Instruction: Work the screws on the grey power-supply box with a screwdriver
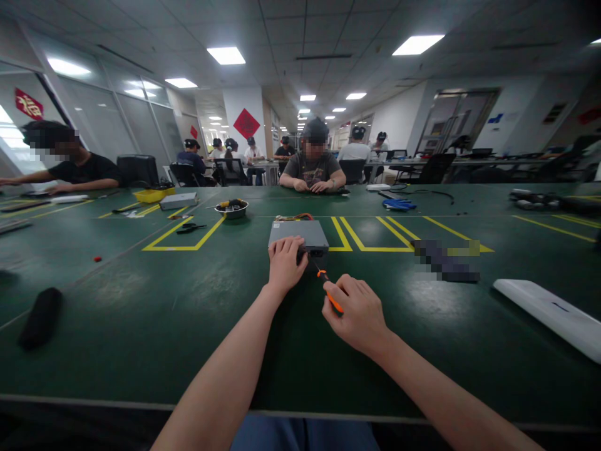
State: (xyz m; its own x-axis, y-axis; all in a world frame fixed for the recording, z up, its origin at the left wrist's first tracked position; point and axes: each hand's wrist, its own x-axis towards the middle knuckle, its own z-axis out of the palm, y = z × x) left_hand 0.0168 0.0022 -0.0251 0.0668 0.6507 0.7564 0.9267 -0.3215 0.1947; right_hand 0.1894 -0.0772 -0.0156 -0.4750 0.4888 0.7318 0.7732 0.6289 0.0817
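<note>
A grey metal power supply unit (pixel 305 233) lies on the green table, with a bundle of coloured wires at its far edge and a dark socket on the side facing me. My left hand (pixel 285 263) grips its near left corner, fingers on top and thumb down by the near side. In my right hand (pixel 354 310) is an orange and black screwdriver (pixel 334 300), wrapped by the fingers. Its thin shaft points up and left at the near side of the unit; whether the tip touches a screw is too small to tell.
Left of the unit stand a bowl with tools (pixel 231 208), black pliers-like tool (pixel 191 228) and a yellow tray (pixel 154 195). A long white case (pixel 549 316) and a blurred-out dark object (pixel 446 262) lie right. A person (pixel 312 166) sits opposite, hands on the table.
</note>
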